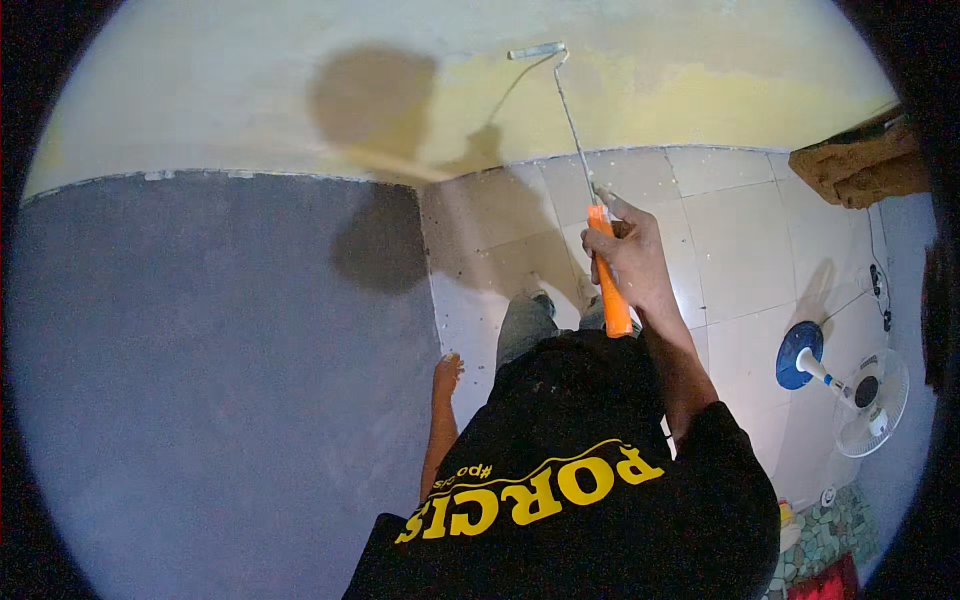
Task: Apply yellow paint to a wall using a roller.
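My right hand (632, 258) is closed around the orange handle of a paint roller (612, 280). The roller's thin metal rod runs up and away from me to a narrow, light-coloured roller head (537, 51), which is in front of the pale yellow wall (690, 95). Whether the head touches the wall, I cannot tell. Down at my side, beside the dark grey wall (220, 330), hangs my left hand (450, 372). Its fingers are loosely bent, and nothing shows in them.
Pale floor tiles (745, 245) with small specks lie under my feet. A standing fan (872, 395) with a blue base is at the right, near a cable (876, 280). A brown wooden piece (860, 160) juts in at the far right. Lower right, a red cloth-like thing (832, 580) lies on stone-patterned flooring.
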`<move>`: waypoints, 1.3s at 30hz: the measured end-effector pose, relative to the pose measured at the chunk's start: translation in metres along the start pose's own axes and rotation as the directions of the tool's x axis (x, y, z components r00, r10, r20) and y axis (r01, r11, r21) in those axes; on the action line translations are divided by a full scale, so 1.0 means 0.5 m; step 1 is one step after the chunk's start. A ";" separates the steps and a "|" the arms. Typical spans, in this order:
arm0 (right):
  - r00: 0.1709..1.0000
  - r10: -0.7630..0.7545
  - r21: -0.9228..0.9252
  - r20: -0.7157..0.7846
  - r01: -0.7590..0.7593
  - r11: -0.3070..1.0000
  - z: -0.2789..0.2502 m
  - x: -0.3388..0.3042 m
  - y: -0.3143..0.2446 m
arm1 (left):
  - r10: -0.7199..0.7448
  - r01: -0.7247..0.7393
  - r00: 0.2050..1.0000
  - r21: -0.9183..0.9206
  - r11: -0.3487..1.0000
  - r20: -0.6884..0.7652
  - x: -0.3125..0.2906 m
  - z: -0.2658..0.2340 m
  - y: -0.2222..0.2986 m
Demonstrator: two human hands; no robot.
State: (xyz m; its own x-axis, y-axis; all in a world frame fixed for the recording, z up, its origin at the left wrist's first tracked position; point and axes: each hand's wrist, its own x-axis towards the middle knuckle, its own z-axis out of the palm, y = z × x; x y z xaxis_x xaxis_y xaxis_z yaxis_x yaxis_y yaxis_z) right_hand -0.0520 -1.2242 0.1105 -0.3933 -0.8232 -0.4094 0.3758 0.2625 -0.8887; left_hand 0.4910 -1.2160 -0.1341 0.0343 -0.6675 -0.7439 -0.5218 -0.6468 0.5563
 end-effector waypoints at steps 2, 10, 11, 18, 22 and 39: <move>0.992 -0.124 0.003 0.004 0.124 0.992 0.008 0.004 0.006 | -0.015 0.015 1.000 0.013 1.000 -0.028 -0.002 0.004 -0.007; 1.000 0.019 0.056 -0.009 -0.018 0.998 0.032 0.066 0.018 | 0.221 -0.265 0.960 0.300 0.917 0.173 0.031 -0.007 -0.062; 1.000 -0.014 0.033 -0.013 0.015 0.999 0.026 0.038 0.017 | 0.277 -0.297 0.955 0.264 0.918 0.111 0.028 -0.008 -0.065; 0.999 0.038 -0.059 0.021 -0.036 0.998 0.039 0.083 0.014 | 0.203 -0.234 0.972 0.524 0.819 0.117 -0.003 0.011 -0.038; 0.996 0.068 -0.094 -0.062 -0.074 0.993 0.031 0.081 0.005 | 0.347 -0.359 0.932 0.383 0.851 0.103 0.026 0.006 -0.034; 0.999 -0.036 -0.100 0.031 0.039 0.994 0.064 -0.034 -0.018 | 0.460 -0.384 0.886 0.653 0.653 0.061 0.037 0.044 0.191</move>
State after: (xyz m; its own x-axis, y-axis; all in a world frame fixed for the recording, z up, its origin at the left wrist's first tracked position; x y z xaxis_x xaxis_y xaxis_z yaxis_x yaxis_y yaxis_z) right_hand -0.0219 -1.2289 0.1322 -0.3801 -0.8476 -0.3704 0.2745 0.2790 -0.9202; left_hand 0.4231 -1.2820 -0.1028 -0.2615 -0.8665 -0.4252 -0.9104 0.0752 0.4067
